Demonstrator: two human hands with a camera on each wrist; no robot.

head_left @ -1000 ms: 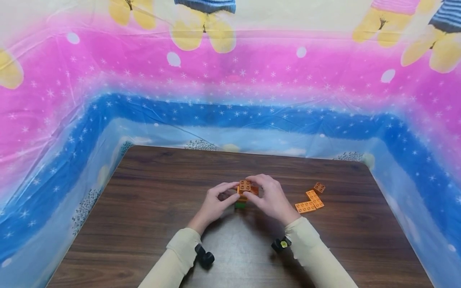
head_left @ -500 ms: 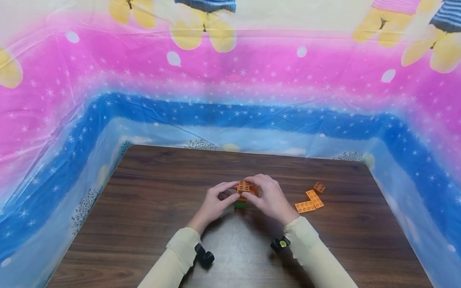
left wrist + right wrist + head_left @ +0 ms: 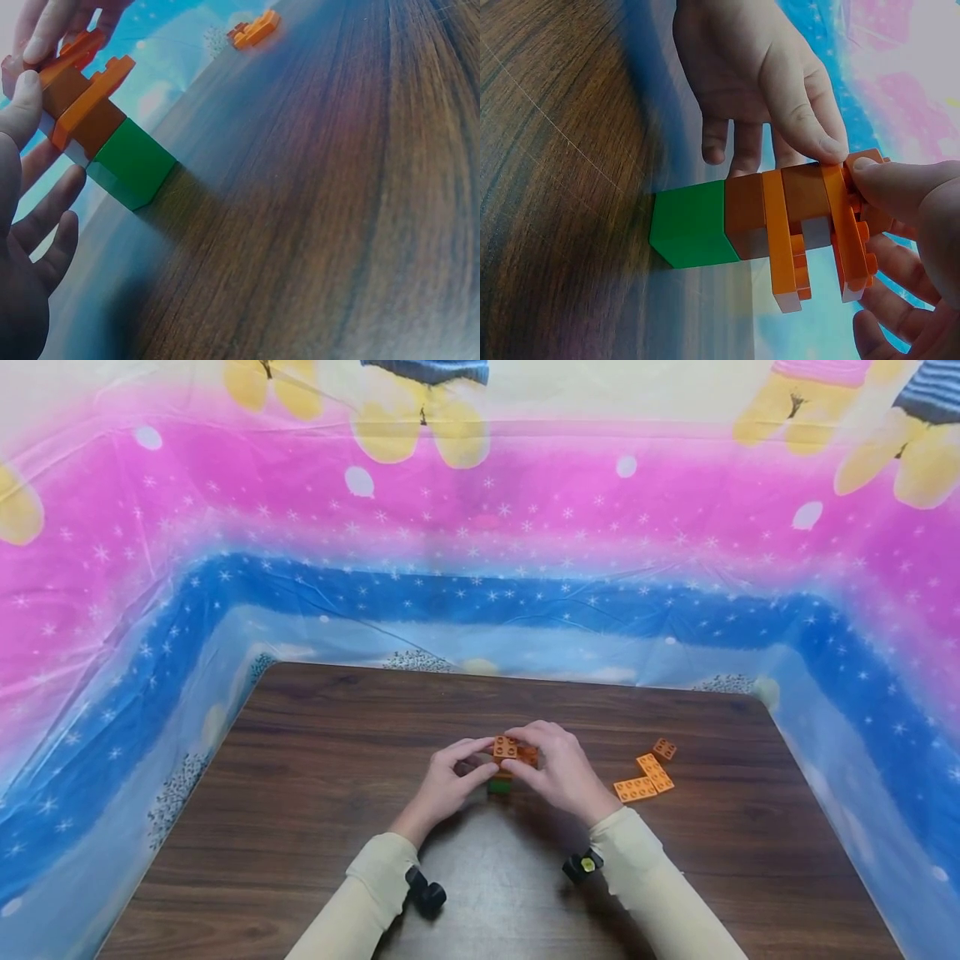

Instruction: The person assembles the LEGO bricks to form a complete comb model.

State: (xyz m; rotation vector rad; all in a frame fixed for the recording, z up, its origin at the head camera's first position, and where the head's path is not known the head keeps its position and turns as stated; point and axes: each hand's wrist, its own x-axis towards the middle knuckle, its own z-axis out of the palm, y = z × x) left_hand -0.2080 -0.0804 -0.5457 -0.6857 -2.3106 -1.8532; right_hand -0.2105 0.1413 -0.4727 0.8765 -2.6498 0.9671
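A tower of toy building bricks stands on the table between both hands. Its base is a green brick (image 3: 690,225), with a brown brick (image 3: 744,210), an orange plate (image 3: 780,247), another brown brick (image 3: 807,191) and an upper orange plate (image 3: 844,232) above it. The left hand (image 3: 448,783) holds the tower near that upper plate, thumb towards the person. At the very top, the right hand (image 3: 561,770) pinches a brown four-stud brick (image 3: 505,747) between thumb and fingers. Whether this brick is fully seated is hidden by the fingers.
Right of the hands lie two loose orange plates (image 3: 635,790), touching one another, and a small brown brick (image 3: 664,748). The wooden table (image 3: 337,718) ends at a patterned cloth (image 3: 480,602) behind. Black wrist cameras (image 3: 426,893) hang at both wrists.
The right hand and the brown four-stud brick have shifted slightly to the left atop the tower. The left hand stays almost still.
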